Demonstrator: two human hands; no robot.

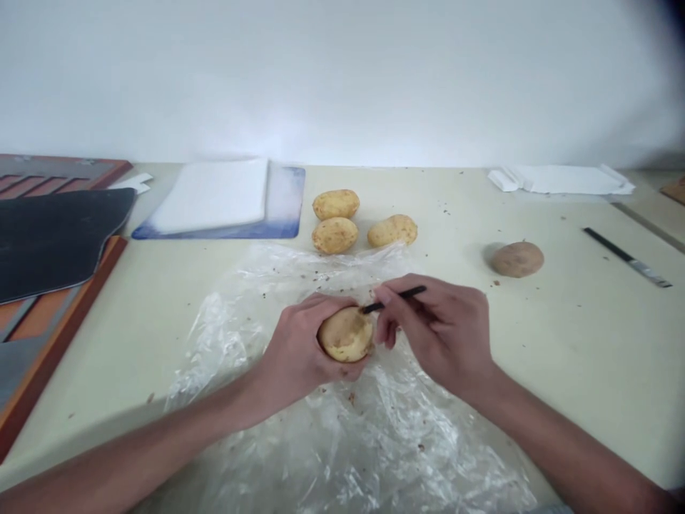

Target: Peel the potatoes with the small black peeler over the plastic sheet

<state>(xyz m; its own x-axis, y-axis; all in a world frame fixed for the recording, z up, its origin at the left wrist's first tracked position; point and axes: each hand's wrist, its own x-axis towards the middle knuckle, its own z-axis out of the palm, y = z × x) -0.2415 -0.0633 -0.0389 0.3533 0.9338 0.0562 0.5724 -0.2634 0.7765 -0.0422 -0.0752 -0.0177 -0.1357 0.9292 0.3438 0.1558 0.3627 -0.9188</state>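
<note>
A: Where's the half-peeled potato [347, 335]?
B: Between the hands, above the clear plastic sheet [342, 442]. The left hand [302, 343] cups it from its left side, fingers curved over the top and the thumb side underneath. Pale flesh shows at the lower right; brown skin covers the upper left.
A: And the right hand [447, 328]?
B: It's closed in a pinch on a thin black tool [396, 298], held much like a pencil. The tool's tip meets the potato near its upper right edge.
A: What lies beyond the hands?
B: Three yellowish potatoes, just past the sheet's far edge: the rear potato [336, 204], the front potato [335, 235] right in front of it, and the right-hand potato [392, 230] a little apart. Off to the right is a brown potato [518, 259], then a black strip [626, 257] with a silvery end, too blurred to read.
A: Further out?
B: At the back left, a white slab [219, 194] rests on a blue-edged board [286, 207]. A black mat [58, 239] lies over reddish-brown framed panels [80, 303] at far left. Some folded white material [572, 179] sits at the back right of the tabletop [578, 335]. Small brown scraps dot the sheet and tabletop.
</note>
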